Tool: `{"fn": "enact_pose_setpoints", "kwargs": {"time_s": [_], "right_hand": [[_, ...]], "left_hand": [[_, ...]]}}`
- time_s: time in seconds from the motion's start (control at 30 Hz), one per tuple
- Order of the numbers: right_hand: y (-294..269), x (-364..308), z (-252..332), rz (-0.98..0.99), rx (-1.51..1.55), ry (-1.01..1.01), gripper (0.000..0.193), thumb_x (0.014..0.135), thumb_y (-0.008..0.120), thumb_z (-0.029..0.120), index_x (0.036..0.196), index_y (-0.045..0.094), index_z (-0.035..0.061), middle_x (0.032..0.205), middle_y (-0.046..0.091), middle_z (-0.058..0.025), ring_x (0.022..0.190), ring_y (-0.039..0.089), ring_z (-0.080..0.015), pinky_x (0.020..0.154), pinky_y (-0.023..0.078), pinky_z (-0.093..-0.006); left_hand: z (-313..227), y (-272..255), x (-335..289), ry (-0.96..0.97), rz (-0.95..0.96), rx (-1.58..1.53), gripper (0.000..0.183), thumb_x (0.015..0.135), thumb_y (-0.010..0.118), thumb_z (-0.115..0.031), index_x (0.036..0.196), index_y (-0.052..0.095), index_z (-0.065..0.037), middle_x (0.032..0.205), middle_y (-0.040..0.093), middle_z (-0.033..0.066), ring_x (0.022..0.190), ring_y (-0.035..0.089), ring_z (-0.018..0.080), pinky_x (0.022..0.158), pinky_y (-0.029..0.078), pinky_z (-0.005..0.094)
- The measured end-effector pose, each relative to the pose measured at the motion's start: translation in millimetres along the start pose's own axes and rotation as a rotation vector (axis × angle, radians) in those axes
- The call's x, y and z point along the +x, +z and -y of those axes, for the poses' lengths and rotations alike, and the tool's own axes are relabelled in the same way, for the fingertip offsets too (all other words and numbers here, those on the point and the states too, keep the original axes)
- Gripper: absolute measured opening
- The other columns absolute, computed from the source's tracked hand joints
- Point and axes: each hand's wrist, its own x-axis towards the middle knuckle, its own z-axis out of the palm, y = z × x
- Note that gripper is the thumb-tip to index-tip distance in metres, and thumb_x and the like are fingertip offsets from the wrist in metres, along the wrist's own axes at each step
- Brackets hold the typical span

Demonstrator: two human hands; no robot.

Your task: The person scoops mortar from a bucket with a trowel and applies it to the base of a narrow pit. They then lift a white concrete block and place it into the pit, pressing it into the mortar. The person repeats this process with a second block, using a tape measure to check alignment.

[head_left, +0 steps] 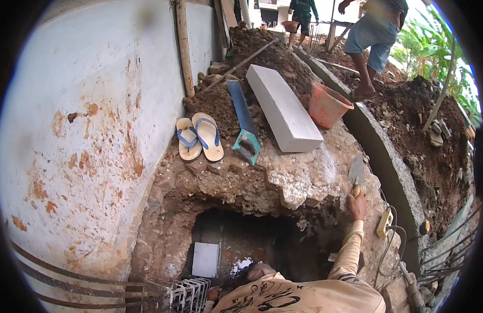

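Observation:
My right arm, in a beige sleeve, stretches across the right side of a dug pit. My right hand (358, 206) is closed round the wooden handle of a trowel (356, 171), whose grey blade lies on the rough ground beyond the pit. Low in the view, my left hand (214, 293) shows only in part, beside a white grid-like thing (190, 295); its fingers are mostly hidden. Down in the dark pit, a white block (206, 260) stands near the left wall, next to a wet, shiny patch (240, 266).
Beyond the pit lie sandals (208, 136), a handsaw (242, 112) and a long white block (283, 107), with an orange bucket (329, 106) beside it. A corded socket strip (385, 223) sits right of my hand. Steel bars (80, 287) jut at lower left. Two people stand farther back.

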Motion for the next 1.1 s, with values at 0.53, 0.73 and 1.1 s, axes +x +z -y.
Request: {"fn": "enact_pose_setpoints", "kwargs": {"time_s": [0.53, 0.73, 1.1], "right_hand": [[8.2, 22.1, -0.4, 0.029, 0.05, -0.011, 0.062, 0.09, 0.069, 0.042, 0.132, 0.056, -0.001, 0.136, 0.056, -0.0296, 0.125, 0.053, -0.0514, 0.103, 0.046, -0.0577], [2.9, 24.8, -7.2, -0.011, -0.038, 0.03, 0.065, 0.09, 0.069, 0.047, 0.135, 0.058, 0.002, 0.133, 0.056, -0.0335, 0.125, 0.052, -0.0523, 0.105, 0.043, -0.0579], [-11.3, -10.3, 47.3, -0.345, 0.302, -0.234, 0.056, 0.089, 0.07, 0.03, 0.133, 0.058, -0.0016, 0.118, 0.061, -0.0263, 0.109, 0.058, -0.0467, 0.094, 0.046, -0.0539]], "left_hand": [[7.7, -1.8, 18.1, 0.145, -0.135, -0.101, 0.034, 0.098, 0.061, -0.039, 0.092, 0.068, -0.007, 0.087, 0.068, 0.0226, 0.088, 0.068, 0.0426, 0.076, 0.05, 0.0521], [-8.3, 3.9, 12.6, -0.129, -0.041, -0.201, 0.043, 0.103, 0.053, -0.041, 0.114, 0.072, -0.004, 0.099, 0.074, 0.0195, 0.09, 0.07, 0.0307, 0.083, 0.05, 0.0466], [-4.1, -10.3, -0.6, -0.2, -0.112, -0.363, 0.031, 0.094, 0.065, -0.031, 0.095, 0.076, -0.001, 0.076, 0.072, 0.0062, 0.063, 0.064, 0.017, 0.061, 0.05, 0.0341]]}}
